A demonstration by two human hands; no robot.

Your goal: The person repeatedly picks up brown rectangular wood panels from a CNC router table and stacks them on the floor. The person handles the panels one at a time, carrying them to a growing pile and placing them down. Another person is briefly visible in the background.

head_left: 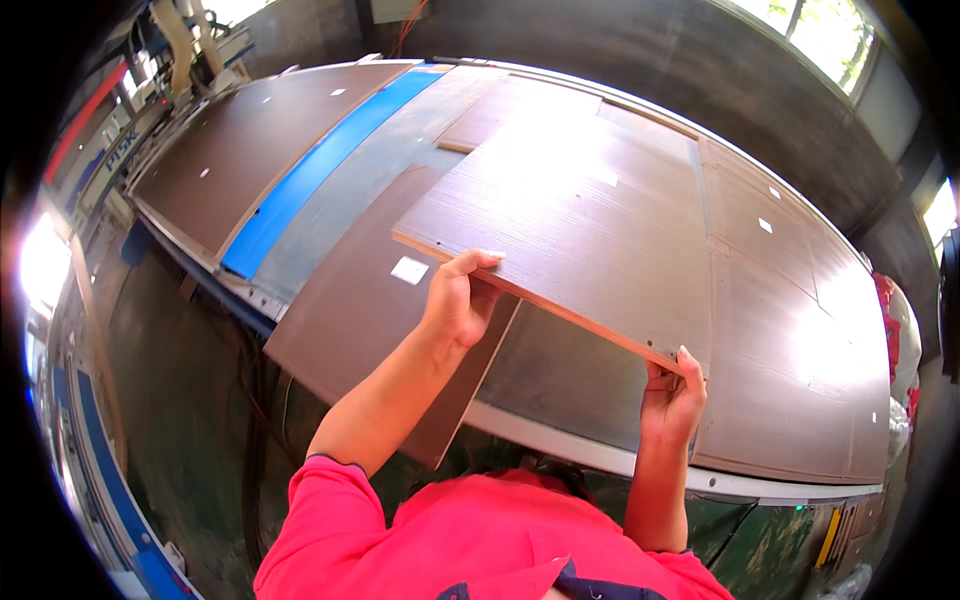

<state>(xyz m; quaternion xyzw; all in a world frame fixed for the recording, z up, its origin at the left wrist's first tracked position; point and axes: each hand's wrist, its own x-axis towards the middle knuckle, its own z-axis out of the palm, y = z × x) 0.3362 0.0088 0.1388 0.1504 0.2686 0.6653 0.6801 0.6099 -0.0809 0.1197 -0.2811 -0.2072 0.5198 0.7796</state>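
Note:
A large brown wood-grain panel [570, 250] is gripped along its near edge by both hands, with that edge raised above the table. My left hand [463, 300] closes on it near the left corner, thumb on top and fingers beneath. Close to the right corner, my right hand [674, 395] pinches the same edge, thumb up. Small dark holes show near both corners. Under its left side lies another brown panel [345, 300] with a white label [409, 270], jutting past the table's near edge. The far end of the held panel is washed out by glare.
The long grey table [575, 385] carries a big brown sheet [260, 130] at the left, beside a blue strip [330, 165]. More cut brown panels [780, 370] cover its right end. A smaller panel [480, 115] lies toward the back. Machinery [120, 160] stands at far left.

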